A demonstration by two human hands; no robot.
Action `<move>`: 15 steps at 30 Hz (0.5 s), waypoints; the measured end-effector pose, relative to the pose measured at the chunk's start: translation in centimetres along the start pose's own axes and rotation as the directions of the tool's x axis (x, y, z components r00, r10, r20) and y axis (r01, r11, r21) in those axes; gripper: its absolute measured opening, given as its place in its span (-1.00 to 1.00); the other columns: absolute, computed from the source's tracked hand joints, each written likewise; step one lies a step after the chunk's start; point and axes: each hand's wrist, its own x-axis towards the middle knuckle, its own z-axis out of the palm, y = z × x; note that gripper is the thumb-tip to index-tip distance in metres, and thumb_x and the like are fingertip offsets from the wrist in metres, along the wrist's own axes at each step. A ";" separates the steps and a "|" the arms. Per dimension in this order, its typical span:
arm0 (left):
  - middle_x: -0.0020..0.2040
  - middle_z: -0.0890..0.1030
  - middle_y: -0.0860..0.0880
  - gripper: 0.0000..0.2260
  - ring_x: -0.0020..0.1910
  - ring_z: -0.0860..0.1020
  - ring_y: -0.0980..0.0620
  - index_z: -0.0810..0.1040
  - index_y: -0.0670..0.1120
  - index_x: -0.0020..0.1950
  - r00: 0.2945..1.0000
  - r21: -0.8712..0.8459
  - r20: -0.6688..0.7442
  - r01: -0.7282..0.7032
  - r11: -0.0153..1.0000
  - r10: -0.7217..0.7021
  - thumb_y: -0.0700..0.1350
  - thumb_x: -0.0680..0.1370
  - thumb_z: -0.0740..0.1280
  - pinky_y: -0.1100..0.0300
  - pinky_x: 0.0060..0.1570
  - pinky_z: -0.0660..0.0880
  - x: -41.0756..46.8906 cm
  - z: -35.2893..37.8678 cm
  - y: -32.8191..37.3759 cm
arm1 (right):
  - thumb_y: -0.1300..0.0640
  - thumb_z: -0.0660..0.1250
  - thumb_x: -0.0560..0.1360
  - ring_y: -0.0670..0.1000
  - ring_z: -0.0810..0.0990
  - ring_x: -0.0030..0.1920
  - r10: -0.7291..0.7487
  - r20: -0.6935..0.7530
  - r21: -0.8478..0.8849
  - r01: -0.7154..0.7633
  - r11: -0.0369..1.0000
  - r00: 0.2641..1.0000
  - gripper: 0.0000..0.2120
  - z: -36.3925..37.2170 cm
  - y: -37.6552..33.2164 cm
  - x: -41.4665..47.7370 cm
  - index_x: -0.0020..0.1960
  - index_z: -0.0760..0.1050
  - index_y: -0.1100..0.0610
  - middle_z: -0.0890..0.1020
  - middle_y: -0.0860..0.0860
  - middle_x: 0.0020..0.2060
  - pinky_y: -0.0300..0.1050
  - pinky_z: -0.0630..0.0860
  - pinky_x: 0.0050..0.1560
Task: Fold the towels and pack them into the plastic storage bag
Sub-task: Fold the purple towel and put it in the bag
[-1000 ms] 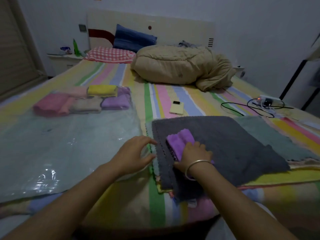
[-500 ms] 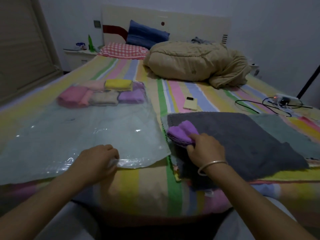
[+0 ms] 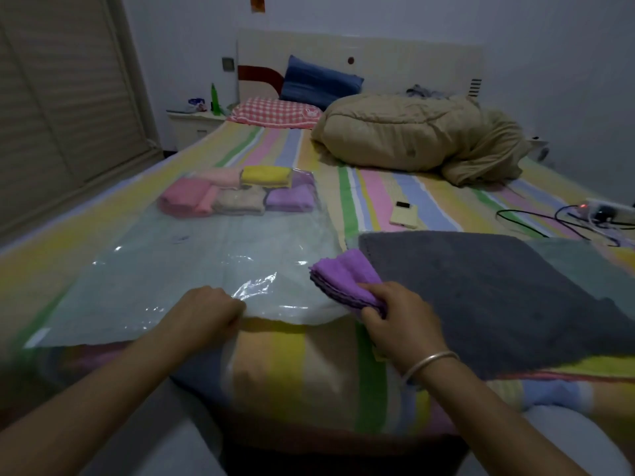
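**Fingers on the bag's edge, purple towel ready to go in**

Fingers (image 3: 231,305) of my left hand (image 3: 206,312) were curled down over the near edge of the plastic bag (image 3: 165,269), pinching the film where it crinkled. I could not tell whether they had the top layer alone or both layers. My right hand (image 3: 395,319) had its fingers wrapped round a folded purple towel (image 3: 347,274), thumb underneath. It held the towel just beside the bag's near right corner, over the edge of the grey towel (image 3: 481,280).

The bag lay flat on the bed (image 3: 275,355) with its open end toward me. Several folded towels (image 3: 237,192) sat together inside it at the far end. The grey towel was spread out unfolded, with a green towel (image 3: 570,255) showing from under it on the right.

I judged this to be the packing step for the purple towel, with the task partway done and at least two towels not yet folded. The next move called for the left hand to lift only the upper layer so the mouth gaped. The right hand would then slide the towel in low and deep toward the others, keeping a firm grip so the fold did not spring open against the clinging film.
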 end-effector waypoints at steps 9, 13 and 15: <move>-0.26 0.67 -0.04 -0.63 -0.26 0.62 -0.01 0.66 -0.09 -0.16 0.966 -0.584 -0.216 -0.011 0.812 -0.142 0.13 0.45 0.18 0.13 -0.23 0.50 1.9 -2.6 1.9 | -0.02 0.15 0.38 0.04 0.54 -0.04 -0.161 -0.218 0.077 0.181 0.981 0.963 -0.55 -0.5 -0.4 -0.4 0.22 0.55 -0.09 0.58 -0.03 -0.04 -0.05 0.53 -0.20; -0.43 0.57 -0.03 -0.77 -0.36 0.54 -0.01 0.65 -0.09 -0.22 0.967 -0.644 -0.188 0.010 0.765 -0.171 0.01 0.48 0.28 0.18 -0.30 0.37 3.3 -4.7 3.2 | -0.01 0.18 0.37 0.00 0.53 -0.08 -0.304 -0.240 0.001 0.313 0.950 0.922 -0.55 -0.8 -1.0 -1.1 0.22 0.55 -0.05 0.58 -0.03 0.03 -0.15 0.50 -0.21; -0.44 0.58 0.10 -0.81 -0.37 0.56 0.11 0.69 -0.03 -0.17 0.970 -0.696 -0.143 0.044 0.717 -0.198 -0.02 0.48 0.30 0.21 -0.25 0.47 3.9 -5.7 3.0 | -0.03 0.19 0.34 0.02 0.55 -0.14 -0.310 -0.148 -0.121 0.294 0.948 0.939 -0.58 -0.5 -0.7 -1.6 0.15 0.58 -0.04 0.60 -0.01 0.00 -0.15 0.50 -0.28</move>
